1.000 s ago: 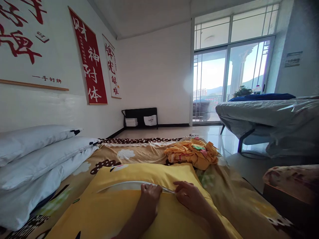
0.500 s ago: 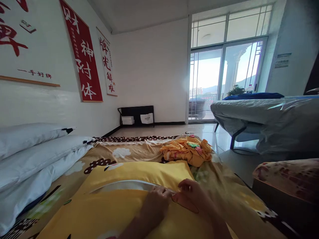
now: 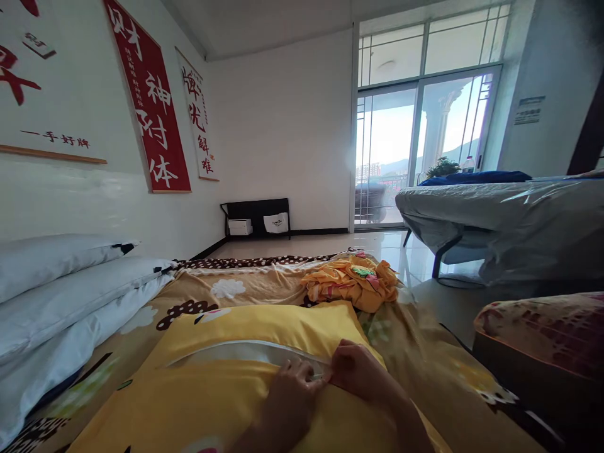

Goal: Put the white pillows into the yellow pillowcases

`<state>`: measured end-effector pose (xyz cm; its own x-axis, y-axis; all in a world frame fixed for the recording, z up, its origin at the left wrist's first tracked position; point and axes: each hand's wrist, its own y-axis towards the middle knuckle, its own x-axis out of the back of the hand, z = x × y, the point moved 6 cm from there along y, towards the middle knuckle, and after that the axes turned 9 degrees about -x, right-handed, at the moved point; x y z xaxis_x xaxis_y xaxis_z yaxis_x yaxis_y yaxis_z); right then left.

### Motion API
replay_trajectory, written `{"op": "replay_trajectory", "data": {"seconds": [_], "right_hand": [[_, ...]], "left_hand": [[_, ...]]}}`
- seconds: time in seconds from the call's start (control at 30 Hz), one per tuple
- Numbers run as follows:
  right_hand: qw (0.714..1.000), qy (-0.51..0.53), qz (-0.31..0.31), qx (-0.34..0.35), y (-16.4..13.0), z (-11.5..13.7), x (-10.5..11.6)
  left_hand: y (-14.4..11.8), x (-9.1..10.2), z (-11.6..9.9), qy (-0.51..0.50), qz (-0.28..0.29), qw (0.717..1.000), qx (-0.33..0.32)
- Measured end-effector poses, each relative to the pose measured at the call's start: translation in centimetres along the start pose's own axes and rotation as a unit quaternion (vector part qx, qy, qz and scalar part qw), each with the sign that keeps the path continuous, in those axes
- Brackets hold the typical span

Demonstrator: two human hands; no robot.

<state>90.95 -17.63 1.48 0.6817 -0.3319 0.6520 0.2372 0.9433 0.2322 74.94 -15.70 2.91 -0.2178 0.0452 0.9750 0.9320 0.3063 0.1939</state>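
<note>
A yellow pillowcase lies on the bed, with a white pillow showing through the long slit across it. Near the right end of that slit, my left hand is closed on the slit's near edge, fingers bent. My right hand sits just beside it, thumb and fingers pinched at the slit's right end, the fingertips of both hands almost meeting. Any small part between the right fingertips, such as a zip pull, is too small to make out.
White pillows are stacked at the left. Crumpled orange cloth lies beyond the pillowcase on the patterned bed sheet. A plastic-covered table stands at the right, with a patterned cushioned piece in front of it.
My right hand has drawn its fingers into a pinch at the slit, where a fold of pillowcase stood out beneath it before. My left hand stays nearly in place.
</note>
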Motion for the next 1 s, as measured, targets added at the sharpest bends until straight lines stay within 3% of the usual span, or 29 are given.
{"op": "replay_trajectory", "data": {"seconds": [0.33, 0.8, 1.0], "right_hand": [[0.999, -0.034, -0.004, -0.02, 0.1, -0.1, 0.1], [0.997, -0.038, 0.072, 0.019, -0.4, 1.8, -1.3], [0.998, -0.036, 0.05, 0.014, -0.5, 2.1, -0.8]], "left_hand": [[-0.7, -0.6, -0.5, -0.039, 0.032, 0.998, 0.027], [-1.0, -1.5, -0.3, -0.026, 0.012, 1.0, 0.001], [-1.0, -1.7, -0.3, -0.025, 0.015, 1.0, 0.002]]}}
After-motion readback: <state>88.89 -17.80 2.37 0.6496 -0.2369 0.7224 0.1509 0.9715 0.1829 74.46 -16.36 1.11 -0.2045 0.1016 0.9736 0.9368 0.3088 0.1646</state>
